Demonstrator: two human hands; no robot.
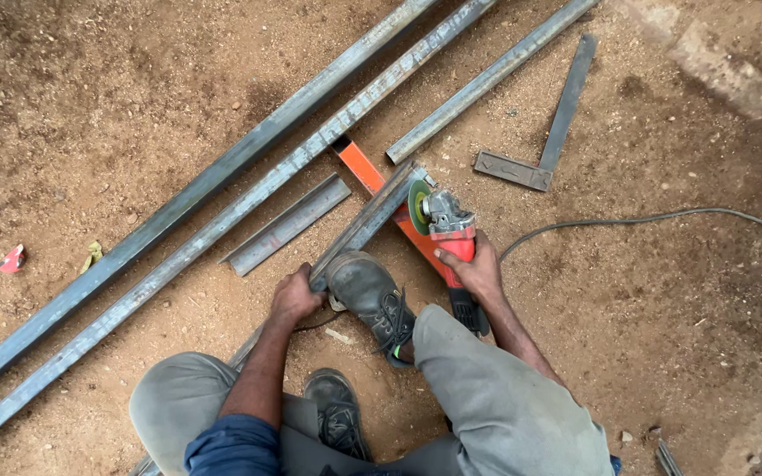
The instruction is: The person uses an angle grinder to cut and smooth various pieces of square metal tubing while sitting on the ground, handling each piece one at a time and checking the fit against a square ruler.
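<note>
My right hand [480,271] is clenched around the red body of an angle grinder [444,231], whose long axis runs up and slightly left from my grip, its green disc [419,206] touching the far end of a steel angle bar [365,225]. My left hand [295,297] grasps that same bar nearer me, and my black boot [370,295] presses on it between my two hands. An orange bar [365,170] lies crosswise beneath the cut. Beyond my left hand lie long steel lengths [222,172] and a short offcut [286,226]; beyond my right, a steel square [547,132]. The grinder's cable [646,218] trails off rightward over the bare soil.
</note>
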